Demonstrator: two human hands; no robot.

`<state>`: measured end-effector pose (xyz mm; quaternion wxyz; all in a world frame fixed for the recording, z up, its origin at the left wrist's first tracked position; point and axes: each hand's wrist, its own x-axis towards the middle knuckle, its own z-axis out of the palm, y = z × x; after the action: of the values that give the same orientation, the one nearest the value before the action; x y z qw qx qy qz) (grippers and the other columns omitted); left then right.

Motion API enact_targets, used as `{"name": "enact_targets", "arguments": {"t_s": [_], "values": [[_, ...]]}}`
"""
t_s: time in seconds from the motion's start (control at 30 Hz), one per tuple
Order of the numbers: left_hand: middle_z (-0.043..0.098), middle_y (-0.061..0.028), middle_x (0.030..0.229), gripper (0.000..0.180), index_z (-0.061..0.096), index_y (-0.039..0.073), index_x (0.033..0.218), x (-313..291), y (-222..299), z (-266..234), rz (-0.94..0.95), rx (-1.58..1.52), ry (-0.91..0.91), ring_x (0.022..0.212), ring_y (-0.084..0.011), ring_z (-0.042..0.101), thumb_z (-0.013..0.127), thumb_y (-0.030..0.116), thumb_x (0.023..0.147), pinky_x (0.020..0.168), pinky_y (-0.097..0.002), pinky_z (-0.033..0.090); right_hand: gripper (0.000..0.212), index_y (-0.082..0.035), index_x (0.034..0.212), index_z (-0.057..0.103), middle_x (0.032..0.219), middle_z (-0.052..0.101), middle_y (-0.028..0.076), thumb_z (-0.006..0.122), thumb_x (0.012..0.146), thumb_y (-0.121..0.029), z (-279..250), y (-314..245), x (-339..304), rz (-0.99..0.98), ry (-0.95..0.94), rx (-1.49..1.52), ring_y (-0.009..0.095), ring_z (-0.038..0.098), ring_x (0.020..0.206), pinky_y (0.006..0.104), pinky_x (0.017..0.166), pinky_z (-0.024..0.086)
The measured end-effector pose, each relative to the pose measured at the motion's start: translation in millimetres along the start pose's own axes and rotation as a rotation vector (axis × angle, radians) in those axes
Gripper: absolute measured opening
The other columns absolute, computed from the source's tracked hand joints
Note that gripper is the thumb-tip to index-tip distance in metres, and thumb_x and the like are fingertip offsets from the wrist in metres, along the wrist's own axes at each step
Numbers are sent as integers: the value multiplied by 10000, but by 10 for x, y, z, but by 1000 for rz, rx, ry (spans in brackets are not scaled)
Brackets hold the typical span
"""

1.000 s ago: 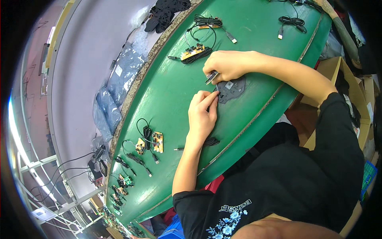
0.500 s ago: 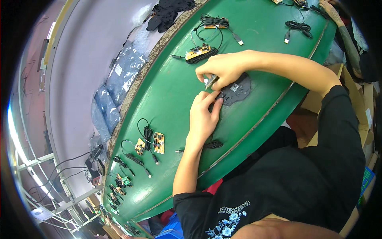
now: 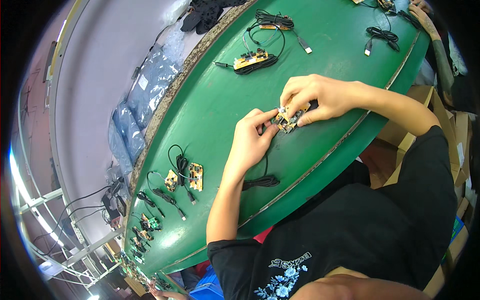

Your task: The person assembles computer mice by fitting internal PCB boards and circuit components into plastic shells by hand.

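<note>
A yellow-brown circuit board point(image 3: 286, 120) with black and white parts lies tilted between my two hands over the green surface. My right hand point(image 3: 320, 97) has its thumb and fingers closed on the board from the right. My left hand point(image 3: 251, 140) pinches at the board's left edge, fingertips touching it; whether they grip the board or a wire there is hidden. A bit of a dark grey plastic base point(image 3: 313, 105) shows behind my right fingers; the rest is covered. A black cable point(image 3: 262, 182) runs down from the board and lies bundled below my left wrist.
The green work surface point(image 3: 210, 125) bears more boards with cables: one pair point(image 3: 252, 59) at the far side, another point(image 3: 196, 176) at left. Clear plastic bags point(image 3: 145, 90) lie past its edge. A co-worker's hand point(image 3: 424, 20) is at upper right. Cardboard boxes point(image 3: 417, 100) stand at right.
My right hand has moved right and slightly down, bringing the board from on edge to flatter over the grey base, which is now mostly covered. My left fingers now touch the board's edge.
</note>
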<state>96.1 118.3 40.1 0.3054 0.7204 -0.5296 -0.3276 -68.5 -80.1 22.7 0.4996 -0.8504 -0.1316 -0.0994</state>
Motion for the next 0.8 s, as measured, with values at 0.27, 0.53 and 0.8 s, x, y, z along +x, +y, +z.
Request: {"name": "enact_targets", "arguments": {"t_s": [0.27, 0.53, 0.8], "values": [[493, -10, 750, 398, 713, 38, 1230, 61, 67, -4, -26, -24, -13, 671, -113, 408, 736, 25, 833, 644, -276, 401, 294, -72, 1034, 756, 1161, 665, 139, 816, 747, -74, 27, 63, -93, -152, 87, -265, 344, 624, 1090, 460, 933, 509], [503, -12, 770, 403, 703, 16, 1234, 92, 67, 18, -10, -45, -37, 674, -108, 409, 757, 103, 844, 644, -266, 401, 234, -81, 1033, 748, 1210, 671, 146, 774, 806, -133, 38, -60, -165, -53, 29, -326, 340, 618, 1169, 510, 1023, 469], [634, -128, 1007, 478, 715, -10, 1168, -37, 200, 264, 181, 242, 214, 883, -275, 641, 853, 231, 779, 788, -374, 536, 256, -48, 1135, 710, 1329, 638, 166, 687, 918, -181, 372, -135, -327, 103, 222, -492, 351, 557, 1294, 530, 1124, 388]]}}
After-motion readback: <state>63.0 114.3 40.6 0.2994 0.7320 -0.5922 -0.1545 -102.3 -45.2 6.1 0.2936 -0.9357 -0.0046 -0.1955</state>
